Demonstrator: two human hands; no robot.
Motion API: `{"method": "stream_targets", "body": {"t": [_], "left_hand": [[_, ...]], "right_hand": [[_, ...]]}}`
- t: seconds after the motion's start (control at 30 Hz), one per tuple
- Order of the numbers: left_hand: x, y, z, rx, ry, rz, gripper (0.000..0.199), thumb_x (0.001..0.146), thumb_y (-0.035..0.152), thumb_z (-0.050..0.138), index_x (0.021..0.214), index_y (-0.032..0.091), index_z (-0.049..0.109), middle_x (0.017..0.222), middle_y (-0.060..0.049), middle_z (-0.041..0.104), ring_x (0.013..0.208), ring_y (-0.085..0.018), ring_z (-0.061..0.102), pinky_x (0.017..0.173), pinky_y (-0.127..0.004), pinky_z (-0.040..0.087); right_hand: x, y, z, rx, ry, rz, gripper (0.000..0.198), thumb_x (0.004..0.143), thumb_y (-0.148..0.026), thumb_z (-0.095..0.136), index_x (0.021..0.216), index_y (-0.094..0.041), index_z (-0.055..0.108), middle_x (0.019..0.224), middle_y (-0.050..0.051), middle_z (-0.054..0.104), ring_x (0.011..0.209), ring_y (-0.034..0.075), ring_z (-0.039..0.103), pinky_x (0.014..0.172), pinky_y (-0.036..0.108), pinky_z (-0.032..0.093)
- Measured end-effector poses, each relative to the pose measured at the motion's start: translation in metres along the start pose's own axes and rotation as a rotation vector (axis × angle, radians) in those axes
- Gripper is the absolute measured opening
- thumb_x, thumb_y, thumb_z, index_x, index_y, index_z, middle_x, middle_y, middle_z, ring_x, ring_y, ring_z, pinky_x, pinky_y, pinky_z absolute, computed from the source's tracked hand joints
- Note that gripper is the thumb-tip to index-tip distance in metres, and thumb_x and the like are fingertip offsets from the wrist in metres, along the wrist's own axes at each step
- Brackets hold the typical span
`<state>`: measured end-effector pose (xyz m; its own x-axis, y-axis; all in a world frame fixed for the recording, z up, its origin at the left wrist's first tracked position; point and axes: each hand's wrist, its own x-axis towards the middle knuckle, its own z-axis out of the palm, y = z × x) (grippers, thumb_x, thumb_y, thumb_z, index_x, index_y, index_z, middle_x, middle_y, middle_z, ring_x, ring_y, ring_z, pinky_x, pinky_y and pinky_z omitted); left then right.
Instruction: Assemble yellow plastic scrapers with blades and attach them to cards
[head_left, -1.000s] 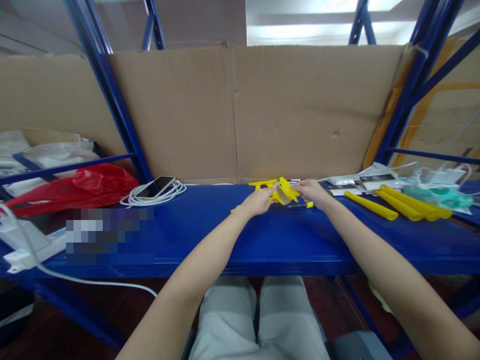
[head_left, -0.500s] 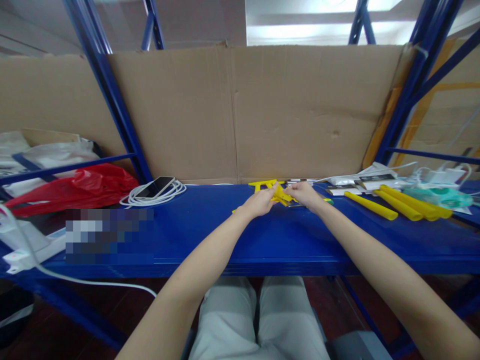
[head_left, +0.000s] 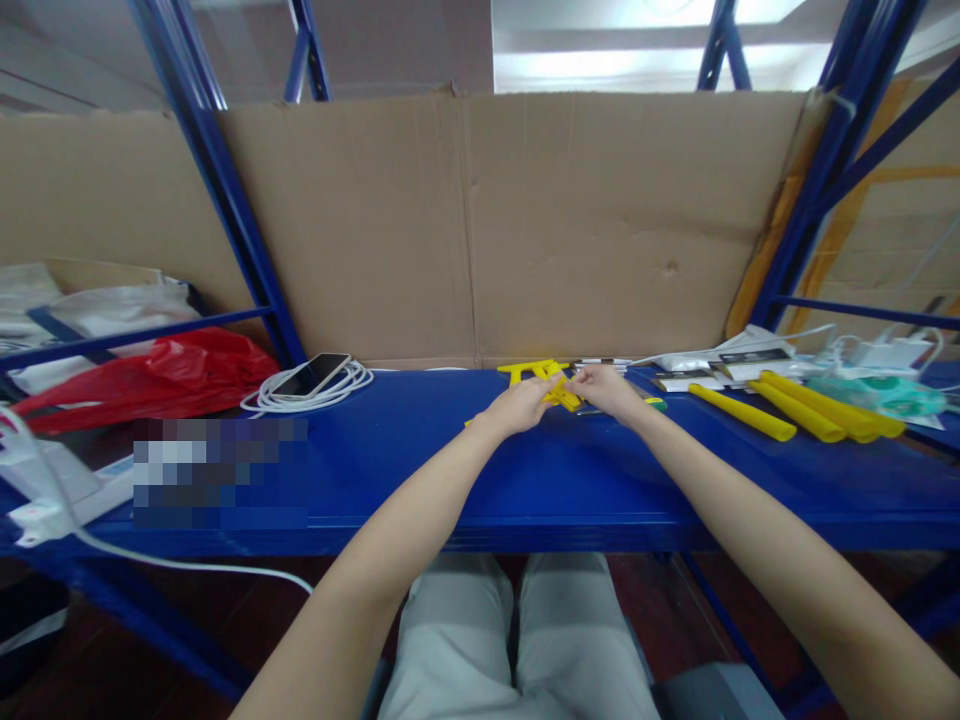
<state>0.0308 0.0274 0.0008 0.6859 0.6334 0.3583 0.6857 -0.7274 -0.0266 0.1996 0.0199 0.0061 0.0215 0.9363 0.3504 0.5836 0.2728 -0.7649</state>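
My left hand is closed around a yellow plastic part, just above the blue tabletop. Close against its right side, my right hand is pinched at the part; whatever small thing lies between those fingertips is too small to make out. Another yellow plastic piece lies behind my left hand. A tool with a green and yellow handle, which looks like a screwdriver, lies partly hidden under my right wrist.
Several yellow tubes lie at the right, before small packets and a green plastic bag. On the left are a phone on a coiled white cable, a red bag and a white power strip. Cardboard walls the back.
My right fingertips have shifted slightly left, closer to the yellow part, which has tilted a little in my left hand. All else stays where it was.
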Motion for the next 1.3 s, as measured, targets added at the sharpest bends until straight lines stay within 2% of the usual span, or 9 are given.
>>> {"method": "stream_targets", "body": {"t": [0.1, 0.23, 0.37, 0.5, 0.63, 0.77, 1.17, 1.23, 1.3], "left_hand": [[-0.001, 0.002, -0.002, 0.015, -0.012, 0.019, 0.043, 0.088, 0.015, 0.042, 0.13, 0.012, 0.047, 0.109, -0.015, 0.062, 0.101, -0.021, 0.059, 0.087, -0.032, 0.046], [-0.001, 0.003, 0.0, 0.034, 0.017, 0.015, 0.044, 0.088, 0.015, 0.04, 0.131, 0.013, 0.046, 0.109, -0.014, 0.06, 0.101, -0.021, 0.058, 0.086, -0.033, 0.046], [-0.001, 0.002, 0.0, 0.064, 0.016, 0.013, 0.043, 0.088, 0.016, 0.04, 0.13, 0.014, 0.047, 0.109, -0.014, 0.059, 0.1, -0.021, 0.058, 0.087, -0.034, 0.046], [-0.001, 0.004, -0.001, 0.075, 0.026, 0.029, 0.044, 0.089, 0.016, 0.038, 0.131, 0.012, 0.046, 0.108, -0.014, 0.059, 0.099, -0.022, 0.058, 0.086, -0.033, 0.046], [0.0, 0.004, -0.001, 0.07, 0.05, 0.063, 0.043, 0.089, 0.016, 0.038, 0.131, 0.015, 0.046, 0.11, -0.013, 0.059, 0.104, -0.021, 0.056, 0.088, -0.034, 0.046], [0.0, 0.005, 0.002, 0.044, 0.064, 0.102, 0.042, 0.089, 0.017, 0.039, 0.131, 0.017, 0.046, 0.115, -0.013, 0.057, 0.108, -0.021, 0.054, 0.09, -0.035, 0.045], [-0.002, 0.013, -0.004, 0.059, 0.026, 0.123, 0.042, 0.089, 0.018, 0.039, 0.13, 0.017, 0.047, 0.114, -0.011, 0.059, 0.106, -0.02, 0.055, 0.089, -0.031, 0.045], [-0.001, 0.012, -0.003, 0.056, 0.03, 0.124, 0.041, 0.089, 0.018, 0.04, 0.129, 0.017, 0.048, 0.115, -0.01, 0.058, 0.108, -0.02, 0.054, 0.09, -0.031, 0.045], [-0.001, 0.011, -0.002, 0.062, 0.03, 0.116, 0.04, 0.089, 0.018, 0.04, 0.127, 0.017, 0.05, 0.116, -0.011, 0.058, 0.108, -0.02, 0.054, 0.091, -0.031, 0.044]], "right_hand": [[-0.001, 0.0, 0.001, 0.023, 0.037, -0.006, 0.019, 0.065, -0.021, 0.063, 0.064, -0.019, 0.044, 0.049, -0.007, 0.045, 0.045, 0.006, 0.039, 0.045, 0.018, 0.029], [-0.002, -0.005, -0.003, 0.087, 0.091, 0.006, 0.015, 0.07, -0.018, 0.057, 0.068, -0.019, 0.042, 0.051, -0.007, 0.046, 0.044, 0.006, 0.038, 0.045, 0.017, 0.03], [0.001, -0.005, -0.01, 0.059, 0.155, 0.057, 0.008, 0.072, -0.014, 0.055, 0.069, -0.017, 0.048, 0.054, -0.004, 0.05, 0.047, 0.007, 0.042, 0.048, 0.018, 0.032], [0.002, -0.003, -0.014, 0.051, 0.105, 0.133, 0.003, 0.075, -0.017, 0.054, 0.073, -0.015, 0.054, 0.05, -0.006, 0.045, 0.042, 0.005, 0.036, 0.043, 0.018, 0.029], [-0.001, -0.004, -0.014, 0.127, 0.036, 0.174, 0.008, 0.078, -0.023, 0.057, 0.079, -0.015, 0.055, 0.047, -0.009, 0.037, 0.037, 0.003, 0.028, 0.038, 0.017, 0.023], [-0.001, -0.004, -0.014, 0.211, -0.013, 0.208, 0.013, 0.08, -0.027, 0.059, 0.081, -0.015, 0.055, 0.045, -0.01, 0.034, 0.035, 0.003, 0.027, 0.036, 0.016, 0.022], [0.001, 0.001, -0.014, 0.275, -0.086, 0.274, 0.009, 0.081, -0.019, 0.055, 0.074, -0.015, 0.054, 0.045, -0.007, 0.039, 0.038, 0.005, 0.034, 0.038, 0.017, 0.025], [0.005, 0.006, -0.015, 0.22, -0.074, 0.245, 0.007, 0.081, -0.019, 0.054, 0.078, -0.014, 0.057, 0.05, -0.004, 0.046, 0.04, 0.006, 0.038, 0.039, 0.017, 0.029], [0.01, 0.014, -0.019, 0.059, -0.006, 0.186, 0.011, 0.081, -0.015, 0.052, 0.086, -0.013, 0.061, 0.062, 0.001, 0.057, 0.047, 0.008, 0.046, 0.045, 0.019, 0.037]]}}
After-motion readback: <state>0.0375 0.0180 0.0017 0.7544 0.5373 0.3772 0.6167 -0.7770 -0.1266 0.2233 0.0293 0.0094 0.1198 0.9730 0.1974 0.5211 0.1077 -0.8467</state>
